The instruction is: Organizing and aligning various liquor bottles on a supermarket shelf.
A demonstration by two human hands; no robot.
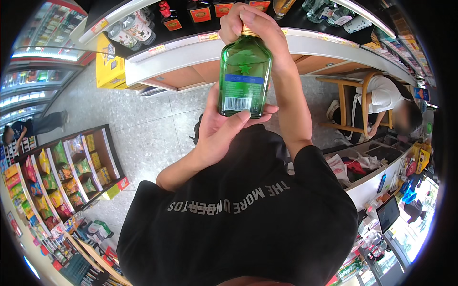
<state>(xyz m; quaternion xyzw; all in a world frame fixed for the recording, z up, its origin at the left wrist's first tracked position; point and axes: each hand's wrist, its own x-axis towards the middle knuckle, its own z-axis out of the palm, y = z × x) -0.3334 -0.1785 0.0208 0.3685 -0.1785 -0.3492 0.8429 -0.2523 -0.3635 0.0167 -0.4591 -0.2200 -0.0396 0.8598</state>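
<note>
A flat green glass bottle (245,78) is held up before my chest, its neck away from me and its base towards me. It bears a star, a blue band, small print and a barcode. My right hand (263,28) grips the neck, and its fingers partly cover the gold cap. At the other end my left hand (218,134) supports the base, with the thumb on the front edge and fingers behind and under it. Clear liquid shows inside the bottle.
Ahead is a shelf (200,44) with dark red-labelled bottles (200,12) and clear bottles (132,30). A yellow carton (109,64) stands at its left end. Snack racks (68,175) are at left. At right, a person (386,100) sits on a wooden chair (341,103) beside a counter (368,178).
</note>
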